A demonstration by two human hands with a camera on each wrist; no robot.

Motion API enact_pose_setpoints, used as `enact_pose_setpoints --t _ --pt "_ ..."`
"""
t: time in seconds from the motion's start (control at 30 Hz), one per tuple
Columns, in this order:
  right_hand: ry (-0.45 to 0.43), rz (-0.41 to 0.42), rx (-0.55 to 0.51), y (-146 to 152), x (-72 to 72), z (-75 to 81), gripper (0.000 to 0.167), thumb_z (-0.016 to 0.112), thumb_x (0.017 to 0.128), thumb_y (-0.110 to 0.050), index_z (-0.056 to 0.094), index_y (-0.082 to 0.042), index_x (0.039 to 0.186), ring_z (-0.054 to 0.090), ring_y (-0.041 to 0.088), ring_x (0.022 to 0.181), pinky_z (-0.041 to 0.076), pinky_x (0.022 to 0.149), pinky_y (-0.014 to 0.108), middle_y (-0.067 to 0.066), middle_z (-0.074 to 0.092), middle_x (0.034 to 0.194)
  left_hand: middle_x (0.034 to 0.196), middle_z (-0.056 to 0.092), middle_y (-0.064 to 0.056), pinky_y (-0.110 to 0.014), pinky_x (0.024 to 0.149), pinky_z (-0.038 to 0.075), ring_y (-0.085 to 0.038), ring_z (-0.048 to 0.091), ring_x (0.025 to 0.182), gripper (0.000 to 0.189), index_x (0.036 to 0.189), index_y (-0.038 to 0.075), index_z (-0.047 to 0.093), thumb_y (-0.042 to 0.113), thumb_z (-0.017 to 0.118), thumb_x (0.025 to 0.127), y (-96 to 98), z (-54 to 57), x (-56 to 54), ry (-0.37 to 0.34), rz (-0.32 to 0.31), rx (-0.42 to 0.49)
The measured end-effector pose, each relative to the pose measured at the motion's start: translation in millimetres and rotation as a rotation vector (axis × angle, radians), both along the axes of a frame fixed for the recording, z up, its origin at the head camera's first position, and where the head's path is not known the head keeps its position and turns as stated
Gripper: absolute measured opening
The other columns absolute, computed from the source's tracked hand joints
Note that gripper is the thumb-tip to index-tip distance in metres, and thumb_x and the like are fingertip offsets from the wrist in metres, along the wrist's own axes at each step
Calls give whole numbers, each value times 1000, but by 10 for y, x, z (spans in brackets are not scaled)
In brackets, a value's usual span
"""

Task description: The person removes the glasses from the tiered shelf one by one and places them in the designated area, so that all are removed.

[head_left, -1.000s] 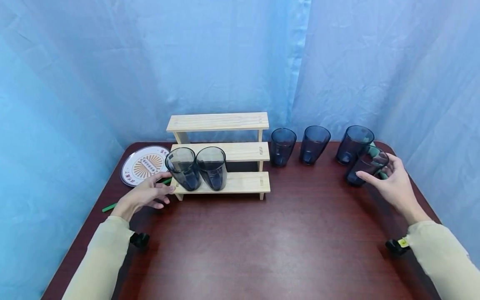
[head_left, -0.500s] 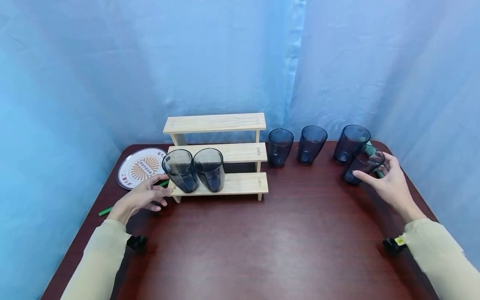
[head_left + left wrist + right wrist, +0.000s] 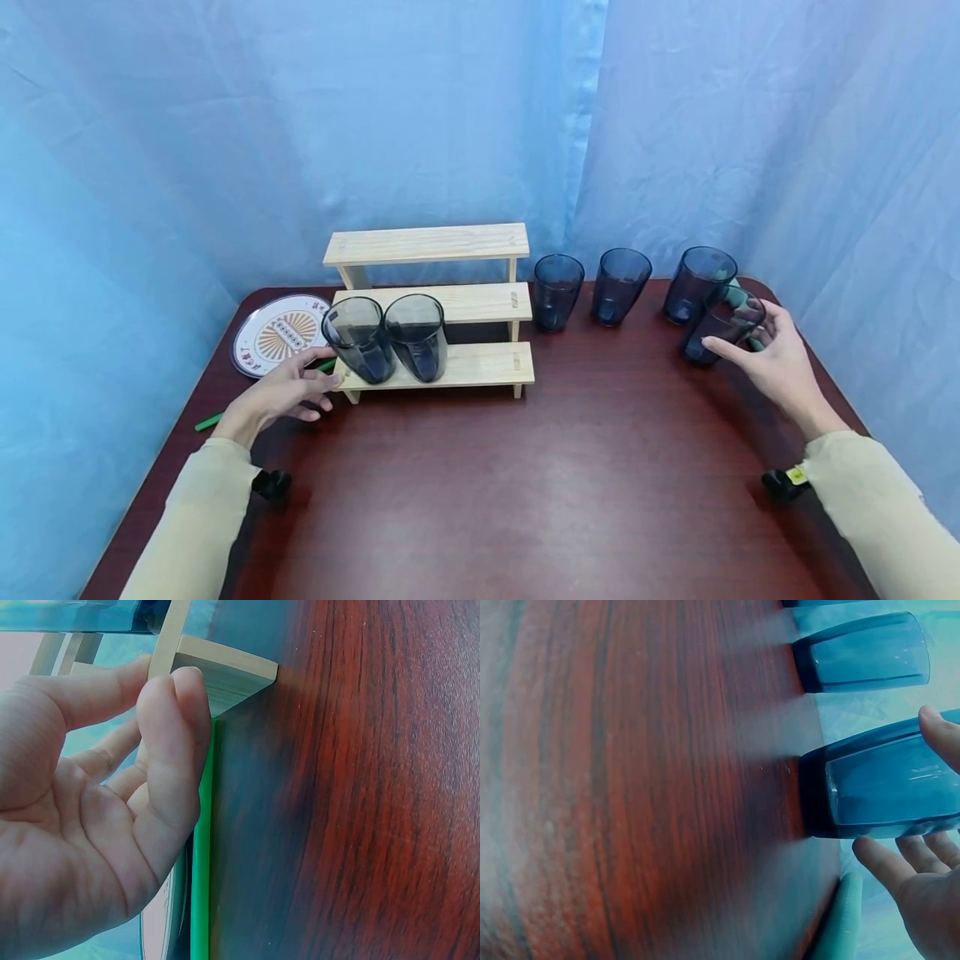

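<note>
Head: shows right hand (image 3: 783,362) gripping a glass (image 3: 723,321) at right of dark table (image 3: 525,475); left hand (image 3: 277,396) at left end of wooden stand (image 3: 483,364), beside two glasses (image 3: 417,340) on lowest step.

Left wrist: shows bent fingers at stand's end; cannot tell whether pinching.

Right wrist: shows thumb and fingers about glass, another glass (image 3: 870,652) apart.

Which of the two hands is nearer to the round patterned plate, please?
The left. The left hand is just on the near side of the plate, at the left end of the wooden shelf; the right hand is well away to the right, holding a glass.
</note>
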State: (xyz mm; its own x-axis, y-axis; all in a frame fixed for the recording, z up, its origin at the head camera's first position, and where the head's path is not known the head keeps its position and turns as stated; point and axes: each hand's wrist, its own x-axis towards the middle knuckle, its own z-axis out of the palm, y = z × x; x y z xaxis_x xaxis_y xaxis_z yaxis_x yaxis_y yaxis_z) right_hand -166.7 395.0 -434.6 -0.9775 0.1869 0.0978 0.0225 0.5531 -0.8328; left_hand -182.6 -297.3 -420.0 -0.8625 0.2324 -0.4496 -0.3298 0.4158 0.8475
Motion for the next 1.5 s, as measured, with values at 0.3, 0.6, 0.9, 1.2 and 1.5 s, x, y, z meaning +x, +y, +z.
enact_pose_setpoints --t 0.3,0.6,0.9,1.2,1.5 --pt "-6 9 3 51 46 -31 94 75 93 -34 12 -22 162 18 31 152 31 111 20 18 21 164 118 64 -18 -33 62 59 -21 67 81 81 160 8 19 30 68 100 41 -38 -17 -1 -6 -2" --pt "39 31 -7 40 60 8 95 74 95 -26 7 -32 163 16 28 153 33 106 11 15 17 165 120 64 -20 -34 62 59 -22 67 82 80 160 10 19 30 68 100 55 -49 -23 -6 2 -6" --pt "213 -15 40 -153 124 258 97 79 90 -16 16 -33 162 21 17 151 24 112 13 3 19 165 121 63 -21 -33 62 59 -22 67 81 79 159 10 20 29 68 100 35 -24 -26 -6 11 -11" --pt "466 61 20 -730 204 610 91 82 82 1 35 -21 158 35 16 143 25 120 33 6 32 157 121 63 -21 -33 61 59 -22 67 80 79 159 10 20 29 68 100 5 3 -9 -11 15 -4" --pt "555 303 -149 -1397 156 832 91 74 79 21 34 -6 156 37 26 145 35 114 33 13 39 155 117 65 -17 -32 61 59 -21 67 80 79 159 10 20 28 68 100 9 6 -5 -11 22 -11"
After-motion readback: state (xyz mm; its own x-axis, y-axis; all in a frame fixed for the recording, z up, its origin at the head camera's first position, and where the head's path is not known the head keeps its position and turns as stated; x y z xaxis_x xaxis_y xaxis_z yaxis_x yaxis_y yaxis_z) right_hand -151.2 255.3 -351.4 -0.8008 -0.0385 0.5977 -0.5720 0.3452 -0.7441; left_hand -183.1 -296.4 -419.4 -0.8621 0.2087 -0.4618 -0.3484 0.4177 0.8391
